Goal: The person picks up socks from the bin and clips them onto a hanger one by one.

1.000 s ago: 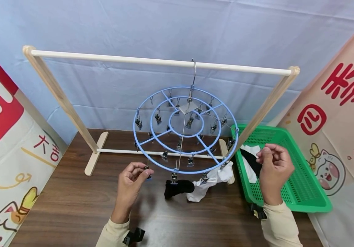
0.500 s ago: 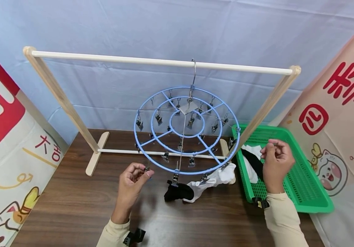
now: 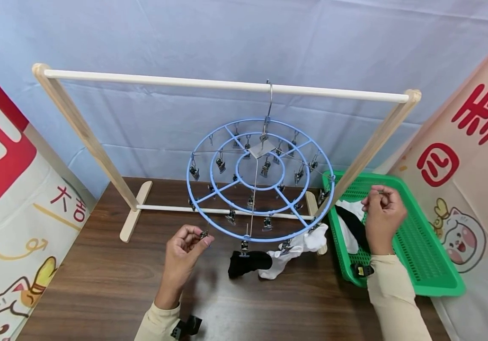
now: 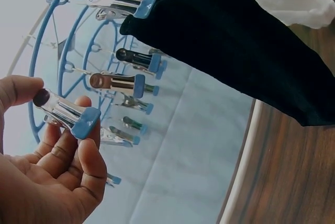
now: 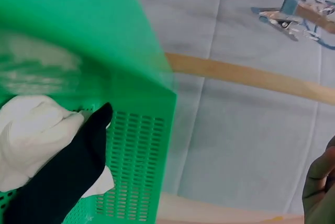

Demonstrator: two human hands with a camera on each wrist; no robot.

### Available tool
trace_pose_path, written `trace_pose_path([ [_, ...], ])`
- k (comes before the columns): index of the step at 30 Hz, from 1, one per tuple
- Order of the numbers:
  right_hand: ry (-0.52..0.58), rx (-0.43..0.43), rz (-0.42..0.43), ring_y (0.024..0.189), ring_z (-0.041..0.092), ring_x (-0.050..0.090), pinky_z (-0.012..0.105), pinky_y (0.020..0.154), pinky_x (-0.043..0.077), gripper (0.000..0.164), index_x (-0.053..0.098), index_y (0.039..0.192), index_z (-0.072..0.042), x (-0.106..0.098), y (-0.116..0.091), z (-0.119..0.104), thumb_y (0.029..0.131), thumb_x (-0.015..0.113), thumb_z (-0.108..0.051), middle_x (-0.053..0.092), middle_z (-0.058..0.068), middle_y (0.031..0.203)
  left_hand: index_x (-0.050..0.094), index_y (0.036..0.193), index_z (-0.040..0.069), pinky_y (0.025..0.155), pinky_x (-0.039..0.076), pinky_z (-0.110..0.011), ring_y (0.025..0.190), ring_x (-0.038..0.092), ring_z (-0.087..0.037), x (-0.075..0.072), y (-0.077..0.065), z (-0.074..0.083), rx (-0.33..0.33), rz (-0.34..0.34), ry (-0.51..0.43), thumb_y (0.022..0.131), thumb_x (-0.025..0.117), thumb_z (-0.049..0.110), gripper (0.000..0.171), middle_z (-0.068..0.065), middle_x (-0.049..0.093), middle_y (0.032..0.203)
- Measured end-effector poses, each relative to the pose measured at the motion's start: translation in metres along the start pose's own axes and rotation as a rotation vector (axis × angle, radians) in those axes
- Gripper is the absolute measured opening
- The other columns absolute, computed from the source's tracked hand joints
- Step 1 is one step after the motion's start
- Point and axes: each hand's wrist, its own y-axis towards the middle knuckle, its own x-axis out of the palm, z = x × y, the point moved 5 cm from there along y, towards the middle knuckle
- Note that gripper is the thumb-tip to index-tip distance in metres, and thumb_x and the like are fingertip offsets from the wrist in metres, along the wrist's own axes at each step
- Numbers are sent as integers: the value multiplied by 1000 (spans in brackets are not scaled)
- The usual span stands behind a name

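A round blue clip hanger point(image 3: 262, 148) hangs by its metal hook. My left hand point(image 3: 181, 253) holds one of its metal clips point(image 4: 68, 115) between thumb and fingers at the near left side; the clip has blue tips, with nothing between them. Beside it, a black sock point(image 3: 250, 264) and a white sock point(image 3: 274, 269) hang from clips at the front rim. My right hand point(image 3: 384, 215) is raised over the green basket point(image 3: 437, 284), fingers loosely curled, nothing visible in them. White socks point(image 5: 34, 135) and a black sock point(image 5: 70, 174) lie in the basket.
A wooden rack with a white top bar point(image 3: 163, 81) carries the hanger. Its feet point(image 3: 136, 211) and low crossbar point(image 3: 184, 209) stand on the dark wooden table point(image 3: 77, 284). Cloth hangs behind, with printed panels point(image 3: 452, 208) at both sides.
My right hand has risen slightly, away from me, over the basket. The left hand still pinches the clip, which has turned a little. The view has shifted slightly.
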Motion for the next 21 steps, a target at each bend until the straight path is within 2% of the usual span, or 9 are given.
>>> trace_pose_path([
  [3, -17, 0, -1, 49, 9, 53, 19, 51, 44, 17, 63, 96, 12, -4, 5, 20, 95, 53, -1, 57, 12, 57, 51, 92, -14, 62, 50, -19, 72, 66, -14, 1, 0, 0, 0, 0, -3, 83, 67, -10, 18, -13, 70, 81],
  [6, -30, 34, 17, 48, 10, 52, 18, 50, 44, 16, 65, 97, 8, -7, 8, 37, 95, 54, -3, 58, 9, 57, 51, 92, -15, 63, 50, -19, 74, 67, -13, 1, 0, 0, -4, -2, -10, 83, 66, -11, 18, -8, 70, 80],
  [9, -32, 79, 36, 47, 11, 52, 18, 50, 44, 15, 66, 97, 5, -7, 9, 45, 95, 54, -4, 58, 7, 56, 50, 93, -15, 64, 51, -19, 75, 67, -12, 1, 0, 0, -11, -4, -14, 83, 65, -12, 17, -4, 70, 81],
  [13, -50, 101, 28, 46, 11, 52, 18, 49, 44, 15, 66, 96, 7, -5, 5, 46, 94, 54, -1, 56, 16, 55, 50, 93, -15, 64, 51, -20, 76, 68, -13, 2, 0, -1, -16, -9, -9, 84, 65, -11, 17, -4, 71, 81],
  [16, -95, 103, 12, 47, 9, 52, 18, 48, 43, 15, 65, 96, 8, -3, 2, 53, 94, 53, -1, 55, 24, 58, 50, 93, -15, 65, 51, -20, 76, 68, -13, 2, 0, -1, -19, -12, -7, 84, 64, -11, 17, -5, 71, 81],
  [18, -143, 114, -3, 48, 8, 52, 17, 47, 41, 15, 66, 96, 5, -3, 0, 63, 94, 53, -2, 57, 23, 59, 50, 93, -15, 65, 51, -20, 77, 68, -14, 2, 0, -1, -17, -13, -4, 84, 65, -11, 17, -6, 71, 82],
  [21, -219, 161, -42, 51, 15, 54, 18, 47, 40, 15, 66, 98, 1, -3, -3, 81, 95, 53, -7, 60, 19, 63, 51, 93, -14, 65, 51, -20, 77, 68, -14, 2, 0, -1, -23, -11, 4, 84, 65, -11, 17, -8, 71, 82],
])
